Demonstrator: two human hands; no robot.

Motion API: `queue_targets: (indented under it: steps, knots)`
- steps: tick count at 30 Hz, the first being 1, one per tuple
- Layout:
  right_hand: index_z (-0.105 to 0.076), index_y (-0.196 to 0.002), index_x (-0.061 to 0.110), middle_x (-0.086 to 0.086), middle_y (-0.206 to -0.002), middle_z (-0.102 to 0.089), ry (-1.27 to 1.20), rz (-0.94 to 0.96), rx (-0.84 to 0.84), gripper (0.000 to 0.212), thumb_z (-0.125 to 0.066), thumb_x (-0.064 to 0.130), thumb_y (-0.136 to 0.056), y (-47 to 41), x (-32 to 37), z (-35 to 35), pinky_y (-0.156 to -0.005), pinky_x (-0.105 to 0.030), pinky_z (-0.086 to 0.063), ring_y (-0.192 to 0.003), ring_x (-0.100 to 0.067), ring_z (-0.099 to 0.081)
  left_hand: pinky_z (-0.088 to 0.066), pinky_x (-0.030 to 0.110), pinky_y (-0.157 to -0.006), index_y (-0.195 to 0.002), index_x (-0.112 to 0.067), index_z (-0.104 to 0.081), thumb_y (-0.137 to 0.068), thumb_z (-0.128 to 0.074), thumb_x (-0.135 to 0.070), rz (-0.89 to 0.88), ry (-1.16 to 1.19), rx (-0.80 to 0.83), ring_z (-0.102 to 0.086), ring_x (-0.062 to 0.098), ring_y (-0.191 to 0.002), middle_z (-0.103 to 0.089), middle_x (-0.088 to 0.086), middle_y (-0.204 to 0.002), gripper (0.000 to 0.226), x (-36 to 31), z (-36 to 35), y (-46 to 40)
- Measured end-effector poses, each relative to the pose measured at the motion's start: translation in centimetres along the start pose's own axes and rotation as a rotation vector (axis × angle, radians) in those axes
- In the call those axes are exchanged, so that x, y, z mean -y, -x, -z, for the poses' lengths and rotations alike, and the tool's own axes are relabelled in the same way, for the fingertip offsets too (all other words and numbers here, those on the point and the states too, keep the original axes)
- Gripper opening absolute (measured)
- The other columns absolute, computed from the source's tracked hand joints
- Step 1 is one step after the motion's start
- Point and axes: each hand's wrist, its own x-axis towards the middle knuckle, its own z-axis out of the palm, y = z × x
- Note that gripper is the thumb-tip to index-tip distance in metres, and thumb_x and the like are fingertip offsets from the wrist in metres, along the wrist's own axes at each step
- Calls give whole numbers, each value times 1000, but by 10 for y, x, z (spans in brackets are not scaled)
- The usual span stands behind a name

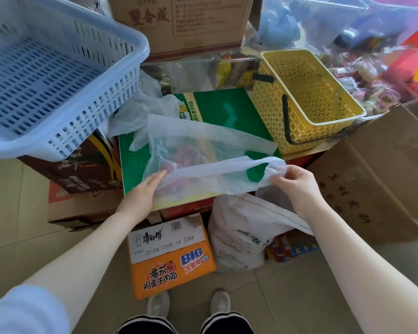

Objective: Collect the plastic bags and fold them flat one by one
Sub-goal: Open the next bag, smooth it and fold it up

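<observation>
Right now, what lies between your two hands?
In the head view, the clear plastic bag spans from left hand to right hand, over the green box.

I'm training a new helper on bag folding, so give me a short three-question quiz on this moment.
1. True or false: the left hand lies flat on the clear plastic bag.
2. What surface is the bag spread on?
3. The right hand holds: A) the yellow basket B) the bag's handle end C) nothing.

Key: 1 true; 2 the green box; 3 B.
</observation>
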Motion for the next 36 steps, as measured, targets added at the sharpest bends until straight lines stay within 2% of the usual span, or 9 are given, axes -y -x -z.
queue_targets:
  steps: [4, 8, 10, 13, 16, 19, 27, 31, 36]
  knots:
    - [-58, -96, 7, -10, -86, -62, 268, 69, -288, 9, -58, 9, -88, -9, 0, 7, -59, -32, -51, -65, -18, -58, -33, 33, -107, -148, -26, -16, -78, -34, 19, -24, -127, 41, -17, 19, -141, -13, 0, -156, 85, 16, 4, 0]
    - [-47, -104, 9, -13, -90, -61, 523, 167, -358, 12, -49, 10, -92, -13, -6, 1, -61, -34, -47, -73, -28, -56, -27, 34, -110, -149, -27, -8, -81, -32, 15, 3, -213, 68, -1, 15, -144, -1, 1, -157, 83, 14, -1, 6]
    - [-42, -111, 9, -17, -101, -61, 658, 55, -280, 19, -46, 10, -92, -16, -12, -3, -67, -40, -48, -82, -33, -57, -21, 36, -112, -149, -28, -6, -84, -32, 8, 78, -193, 76, 5, 15, -143, 5, 1, -157, 78, 10, -3, 13]
    - [-31, -135, 8, -18, -137, -42, 1003, -20, -21, 54, -49, 20, -85, -5, -21, -15, -97, -44, -38, -123, -37, -40, -5, 34, -115, -149, -19, -3, -95, -28, -24, 84, -313, 92, 6, 20, -144, 6, 8, -156, 60, 9, -9, 26]
    - [-26, -144, 11, -13, -154, -20, 1075, 359, 123, 64, -45, 28, -85, 26, -34, -43, -118, -41, -7, -143, -29, -11, 9, 35, -114, -145, -9, 3, -81, -5, -66, 28, -496, 73, 8, 25, -143, 9, 13, -153, 86, 2, -18, 41]
    - [-27, -146, 13, -8, -157, -15, 1049, 677, 240, 57, -42, 23, -91, 42, -42, -85, -115, -35, 8, -146, -25, -5, 14, 32, -113, -141, -11, 6, -76, 5, -73, -119, -462, 0, 13, 22, -141, 12, 7, -151, 90, -13, -20, 34]
    - [-32, -144, 10, -12, -153, -25, 1066, 768, 369, 58, -47, 24, -90, 6, -64, -151, -115, -49, -13, -143, -32, -19, 13, 32, -110, -140, -30, 18, -82, 12, -60, -114, -410, 29, 20, 13, -137, 18, -1, -153, 66, -3, -37, -18]
    - [-58, -121, 8, -14, -128, -57, 1051, 718, 170, 45, -42, 29, -84, -14, -79, -107, -103, -53, -33, -118, -35, -53, 9, 35, -114, -141, -27, 17, -81, 13, -64, -45, -422, -7, 14, 18, -141, 16, 0, -153, 71, 6, -44, -22]
    - [-60, -119, 8, -17, -131, -54, 952, 448, -119, 30, -55, 9, -90, -44, -89, -42, -102, -51, -33, -124, -39, -44, 7, 36, -114, -147, -17, 7, -89, -2, -59, 101, -399, -23, 9, 22, -143, 10, 7, -156, 73, -13, -42, -25]
